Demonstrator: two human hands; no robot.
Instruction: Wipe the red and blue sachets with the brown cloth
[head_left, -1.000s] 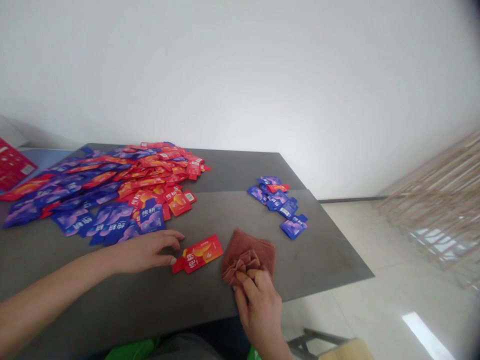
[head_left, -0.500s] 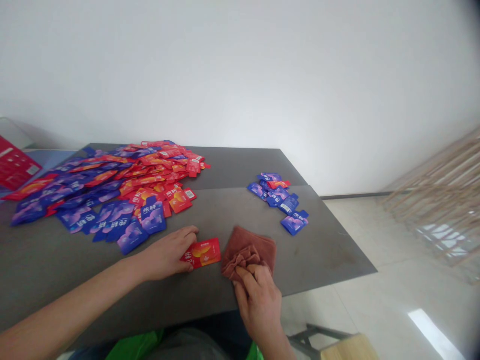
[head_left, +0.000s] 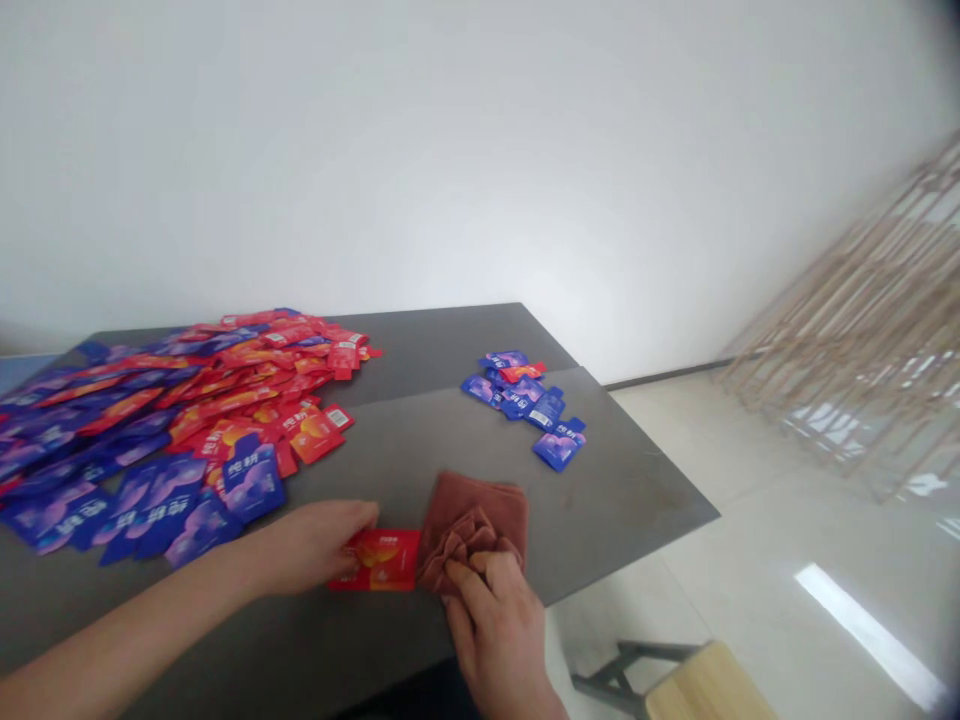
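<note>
My left hand (head_left: pixel 326 545) grips the left end of a red sachet (head_left: pixel 386 560) with orange print, which lies flat at the table's near side. Right of it, my right hand (head_left: pixel 495 615) clutches a bunched brown cloth (head_left: pixel 480 510) pressed on the tabletop. The sachet's right end meets the cloth's left edge; whether they overlap I cannot tell. A large heap of red and blue sachets (head_left: pixel 247 385) spreads over the left of the table. Farther right lies a small group of mostly blue sachets (head_left: pixel 525 398), with a red one among them.
The grey table (head_left: pixel 630 500) stands against a white wall (head_left: pixel 465 150). Past its right edge, on the pale floor, a wooden stool (head_left: pixel 709 690) stands close by. A slatted wooden rack (head_left: pixel 862 300) leans at the far right.
The camera view has turned right, so the table and heap appear farther left. The red sachet in my left hand is now closer to the cloth under my right hand.
</note>
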